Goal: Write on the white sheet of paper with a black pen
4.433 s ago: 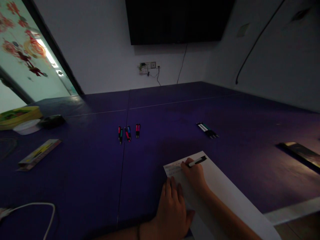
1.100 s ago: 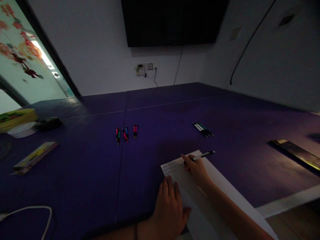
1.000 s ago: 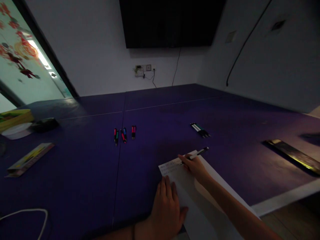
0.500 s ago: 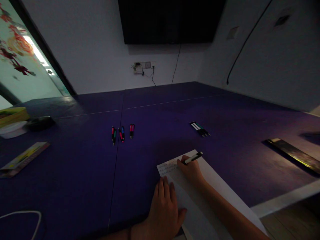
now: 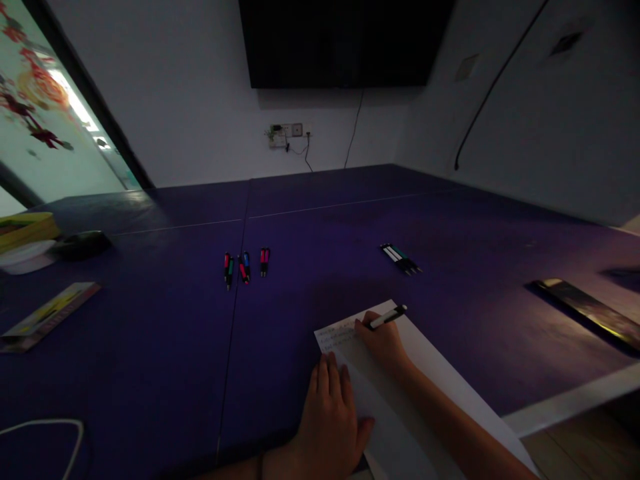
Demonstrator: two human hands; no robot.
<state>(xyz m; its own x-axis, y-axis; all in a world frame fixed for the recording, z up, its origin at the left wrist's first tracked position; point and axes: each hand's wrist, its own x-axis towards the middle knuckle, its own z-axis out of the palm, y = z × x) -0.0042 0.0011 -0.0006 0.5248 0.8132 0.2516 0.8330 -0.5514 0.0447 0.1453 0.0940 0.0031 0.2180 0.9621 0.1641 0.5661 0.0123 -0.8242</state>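
While the left hand [image 5: 331, 417] lies flat on paper [image 5: 376, 393], the right [image 5: 383, 343] pinches a pen [image 5: 387, 317], its tip newly hidden.

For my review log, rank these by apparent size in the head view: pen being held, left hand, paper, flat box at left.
1. Paper, though partly covered
2. Left hand
3. Flat box
4. Pen

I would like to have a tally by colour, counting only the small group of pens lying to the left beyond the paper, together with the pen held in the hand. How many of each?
Red to pink pens: 4
Green pen: 1
Blue pen: 1
White-and-black pen, in the right hand: 1
Total: 7
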